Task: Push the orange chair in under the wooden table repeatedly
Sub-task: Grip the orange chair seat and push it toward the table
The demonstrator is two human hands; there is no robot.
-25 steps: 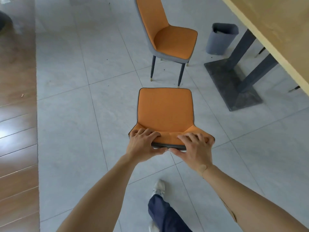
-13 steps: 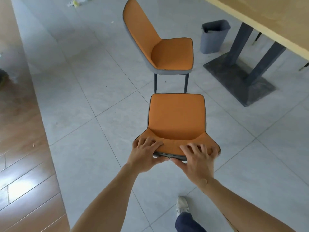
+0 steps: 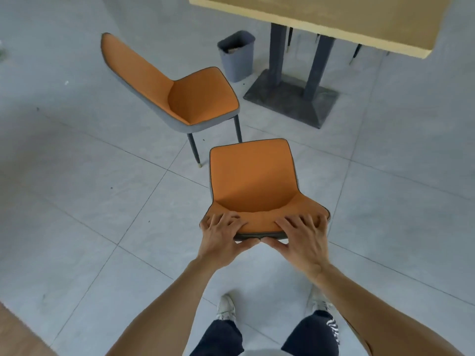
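Note:
An orange chair (image 3: 253, 179) with a grey back shell stands right in front of me, its seat pointing away toward the wooden table (image 3: 359, 19) at the top right. My left hand (image 3: 222, 238) grips the left part of the backrest's top edge, fingers over the front and thumb behind. My right hand (image 3: 302, 240) grips the right part of the same edge the same way. The chair stands on the tiled floor well short of the table; its legs are hidden under the seat.
A second orange chair (image 3: 185, 96) stands to the left ahead, close to the held chair's front left corner. A grey bin (image 3: 237, 56) sits beside the table's dark pedestal base (image 3: 293, 98). Thin dark chair legs (image 3: 356, 51) show under the table. My feet are below.
The chair and I have turned to the right, so the table and its pedestal now lie ahead instead of off to the right. Both hands keep their grip on the backrest.

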